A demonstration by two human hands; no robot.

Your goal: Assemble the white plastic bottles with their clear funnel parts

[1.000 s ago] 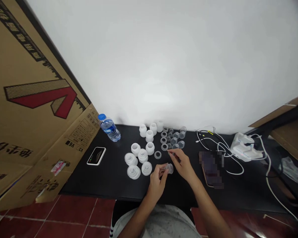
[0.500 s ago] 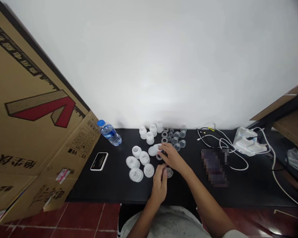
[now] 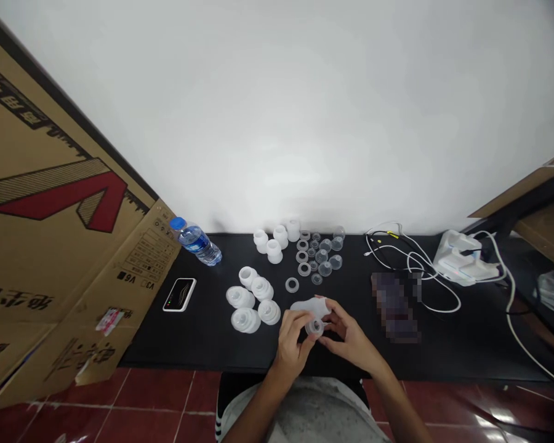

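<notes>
Right hand [image 3: 353, 339] back from 12 o'clock, gripping white cap [image 3: 307, 306] lying 9-to-3; left hand [image 3: 290, 344] pinches clear cup [image 3: 314, 327] at cap's 6 o'clock, touching.

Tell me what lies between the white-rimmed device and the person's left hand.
Head view: a cluster of white plastic parts on the black table, between the device and the left hand.

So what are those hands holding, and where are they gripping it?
The left hand and right hand pinch a small clear cap by its sides; a white plastic piece sits above, its hold unclear.
</notes>
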